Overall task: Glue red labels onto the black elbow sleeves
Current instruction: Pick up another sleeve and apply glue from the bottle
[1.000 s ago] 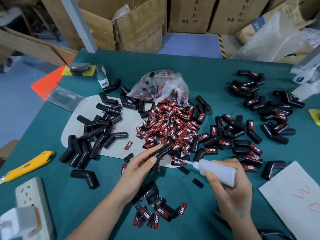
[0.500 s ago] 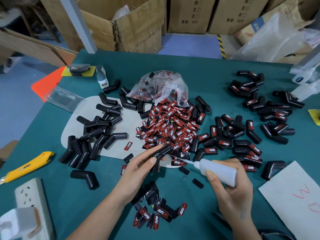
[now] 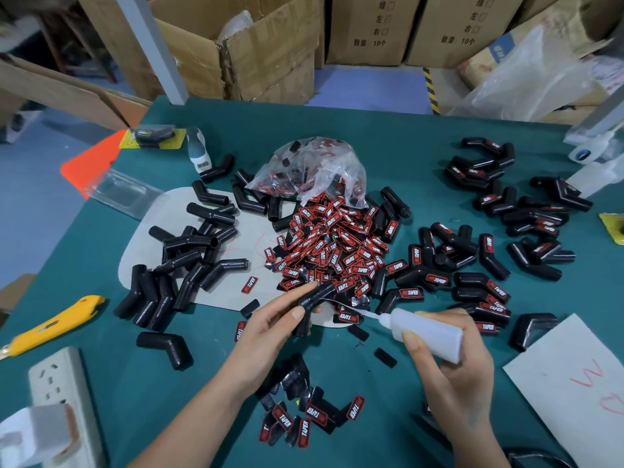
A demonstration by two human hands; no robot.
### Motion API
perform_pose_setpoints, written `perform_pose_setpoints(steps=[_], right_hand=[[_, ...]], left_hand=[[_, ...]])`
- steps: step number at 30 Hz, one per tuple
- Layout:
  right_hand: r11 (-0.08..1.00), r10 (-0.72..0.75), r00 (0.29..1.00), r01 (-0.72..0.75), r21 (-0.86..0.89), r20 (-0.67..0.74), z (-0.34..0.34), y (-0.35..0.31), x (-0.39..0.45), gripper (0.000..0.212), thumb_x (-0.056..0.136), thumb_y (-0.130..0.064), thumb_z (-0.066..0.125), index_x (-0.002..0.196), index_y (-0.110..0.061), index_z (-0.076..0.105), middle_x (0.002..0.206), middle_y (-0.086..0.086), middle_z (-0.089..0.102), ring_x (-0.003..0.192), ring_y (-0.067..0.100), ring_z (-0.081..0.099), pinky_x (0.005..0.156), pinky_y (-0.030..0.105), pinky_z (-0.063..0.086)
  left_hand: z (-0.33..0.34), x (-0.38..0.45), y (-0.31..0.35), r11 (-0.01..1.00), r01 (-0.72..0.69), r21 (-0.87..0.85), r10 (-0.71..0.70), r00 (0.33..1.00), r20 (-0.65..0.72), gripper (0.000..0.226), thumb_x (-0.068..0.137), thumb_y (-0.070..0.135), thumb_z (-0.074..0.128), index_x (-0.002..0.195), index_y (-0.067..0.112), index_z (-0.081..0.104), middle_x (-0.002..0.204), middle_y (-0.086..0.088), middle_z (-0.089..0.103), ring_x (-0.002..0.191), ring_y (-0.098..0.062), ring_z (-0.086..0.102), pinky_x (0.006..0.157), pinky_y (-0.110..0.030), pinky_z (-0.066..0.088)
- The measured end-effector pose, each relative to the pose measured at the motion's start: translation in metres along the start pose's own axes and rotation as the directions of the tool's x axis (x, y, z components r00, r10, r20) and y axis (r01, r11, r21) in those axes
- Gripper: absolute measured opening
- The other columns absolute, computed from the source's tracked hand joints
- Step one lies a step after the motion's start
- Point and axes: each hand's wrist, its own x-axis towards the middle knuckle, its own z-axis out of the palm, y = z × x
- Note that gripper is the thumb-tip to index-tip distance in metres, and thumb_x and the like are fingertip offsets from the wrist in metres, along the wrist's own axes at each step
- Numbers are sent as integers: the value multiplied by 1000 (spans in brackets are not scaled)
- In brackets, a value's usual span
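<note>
Pinched a bare black elbow sleeve at its bend in the left hand above the green table, glue bottle wrapped in the right hand; probably light, rubbery, slightly yielding, best held mid-bend.

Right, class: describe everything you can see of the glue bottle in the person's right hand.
The glue bottle is a small squeeze bottle of translucent white plastic, seemingly soft, with a rounded shoulder and a long thin nozzle. It lies nearly level above the green table, nozzle pointing left toward the black elbow sleeve held by the left hand. The right hand grips its body, thumb on the near side, fingers over the top.
</note>
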Motion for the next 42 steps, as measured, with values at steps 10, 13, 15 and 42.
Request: perform_pose_setpoints(steps=[10,13,15,42], right_hand=[[999,36,999,-35,23,-27,-1,1,1,24,80,-45,70,100,-57,63,99,-22,66,88,-1,64,72,5,44],[998,52,998,-50,47,-38,-2,1,1,24,80,-45,70,100,-56,64,99,-22,66,88,-2,64,71,5,45],[999,38,999,-37,30,-26,-2,1,1,24,80,-44,70,100,-56,63,98,-22,66,88,-1,64,71,5,44],[997,60,997,-57,48,-53,-3,-5,2,25,80,-45,69,100,-59,63,100,-28,66,91,-5,64,69,4,46]], left_hand=[[-1,2,-4,1000,-5,-16,4,1000,-12,48,97,44,66,143,31,66,125,-5,75,105,-9,64,94,-25,47],[-2,2,-5,1000,-6,-8,6,1000,-12,48,97,43,66,143,30,65,124,-5,75,105,-10,63,95,-29,45],[-2,2,-4,1000,-6,-10,6,1000,-10,48,97,44,66,143,31,66,125,-3,74,106,-8,63,94,-24,46],[-2,1,-2,1000,-6,-19,6,1000,6,57,93,57,73,143,31,65,123,-3,75,103,-7,64,91,-20,48]])
